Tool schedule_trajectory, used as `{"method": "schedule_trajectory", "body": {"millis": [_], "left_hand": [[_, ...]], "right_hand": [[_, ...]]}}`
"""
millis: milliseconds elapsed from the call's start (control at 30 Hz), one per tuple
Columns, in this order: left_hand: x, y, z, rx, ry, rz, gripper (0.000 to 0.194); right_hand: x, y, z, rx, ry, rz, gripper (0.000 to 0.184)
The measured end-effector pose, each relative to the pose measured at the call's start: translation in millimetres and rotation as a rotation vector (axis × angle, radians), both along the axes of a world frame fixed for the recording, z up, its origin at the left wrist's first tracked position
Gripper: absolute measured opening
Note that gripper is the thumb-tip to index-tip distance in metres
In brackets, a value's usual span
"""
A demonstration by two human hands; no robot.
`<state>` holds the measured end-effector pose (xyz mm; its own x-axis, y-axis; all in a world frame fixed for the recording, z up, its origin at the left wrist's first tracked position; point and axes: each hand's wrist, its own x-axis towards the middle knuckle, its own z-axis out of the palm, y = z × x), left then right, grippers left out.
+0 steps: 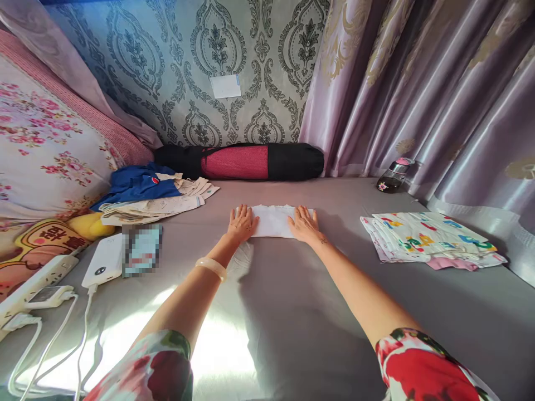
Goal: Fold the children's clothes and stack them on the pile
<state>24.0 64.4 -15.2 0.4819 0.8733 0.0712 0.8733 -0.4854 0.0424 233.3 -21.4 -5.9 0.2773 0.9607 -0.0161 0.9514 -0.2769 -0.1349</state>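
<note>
A folded white cloth (273,220) lies flat on the grey bed sheet (292,312) ahead of me. My left hand (241,223) rests palm down on its left end, fingers stretched out. My right hand (304,224) lies flat on its right end, fingers spread. Both arms reach forward; a pale bangle (212,267) sits on my left wrist. Neither hand grips anything.
A stack of folded patterned cloths (430,238) lies at right. A loose pile of clothes with a blue garment (144,192) lies at left, near a power bank (105,259), phone (142,249) and power strip with cables (29,289). A black-and-red roll bag (242,161) lies by the wall; a bottle (393,177) stands by the curtain.
</note>
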Motion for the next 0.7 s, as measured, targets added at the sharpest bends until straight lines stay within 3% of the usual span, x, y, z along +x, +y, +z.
{"method": "schedule_trajectory", "body": {"millis": [200, 700], "left_hand": [[22, -13, -4.2, -0.041, -0.056, -0.068, 0.058], [23, -13, -8.3, -0.040, -0.065, -0.060, 0.059]], "right_hand": [[-22, 2, -5.5, 0.046, 0.028, 0.053, 0.061], [-21, 3, -10.0, 0.054, 0.009, 0.052, 0.059]]}}
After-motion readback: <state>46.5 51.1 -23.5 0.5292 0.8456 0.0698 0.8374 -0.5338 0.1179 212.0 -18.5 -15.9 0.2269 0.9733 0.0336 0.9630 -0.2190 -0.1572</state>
